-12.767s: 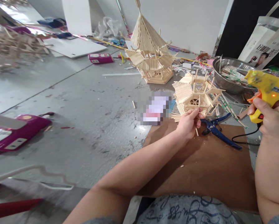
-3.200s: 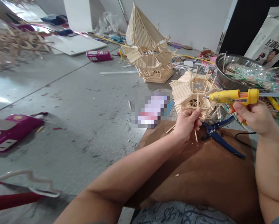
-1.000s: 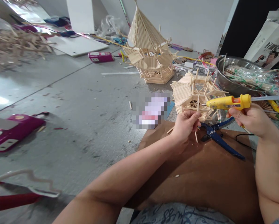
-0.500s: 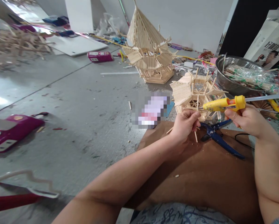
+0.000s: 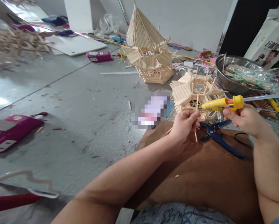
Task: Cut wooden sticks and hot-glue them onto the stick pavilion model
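Observation:
Between the thumb and fingers of my left hand is a thin wooden stick, held roughly upright. My right hand is wrapped round a yellow hot glue gun, with a clear glue stick poking out of its back. The gun's nozzle points left and is at or very near the stick. Just behind my hands stands a low, six-sided structure of wooden sticks. Blue-handled pliers lie spread on the brown board below my hands.
A taller stick pagoda with a pointed roof stands farther back. At right is a metal bowl of wrapped sticks. A blurred-out phone-like object lies on the floor. Purple power strips lie at left.
The glue gun and my right hand have shifted very slightly left. My left hand keeps its hold on the stick almost without moving.

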A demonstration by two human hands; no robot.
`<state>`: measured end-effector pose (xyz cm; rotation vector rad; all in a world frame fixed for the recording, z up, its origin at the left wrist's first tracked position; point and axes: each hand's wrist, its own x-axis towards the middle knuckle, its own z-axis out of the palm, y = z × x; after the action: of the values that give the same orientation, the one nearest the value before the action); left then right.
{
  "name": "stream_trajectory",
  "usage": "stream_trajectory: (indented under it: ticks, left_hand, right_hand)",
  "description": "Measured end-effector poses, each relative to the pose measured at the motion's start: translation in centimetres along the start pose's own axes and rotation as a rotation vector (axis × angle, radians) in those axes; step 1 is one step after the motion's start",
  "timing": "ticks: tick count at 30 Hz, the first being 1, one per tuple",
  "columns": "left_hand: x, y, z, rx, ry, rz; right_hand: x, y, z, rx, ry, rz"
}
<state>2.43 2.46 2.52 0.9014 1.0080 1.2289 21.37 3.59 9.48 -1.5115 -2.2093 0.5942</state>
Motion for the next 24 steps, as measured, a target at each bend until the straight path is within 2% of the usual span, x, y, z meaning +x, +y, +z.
stream_trajectory:
  ticks: [24]
  left_hand:
    - [0.14, -0.14, -0.02, 0.004, 0.004, -0.002]
  right_hand:
    - [-0.12, -0.24, 0.01, -0.069, 0.033, -0.04]
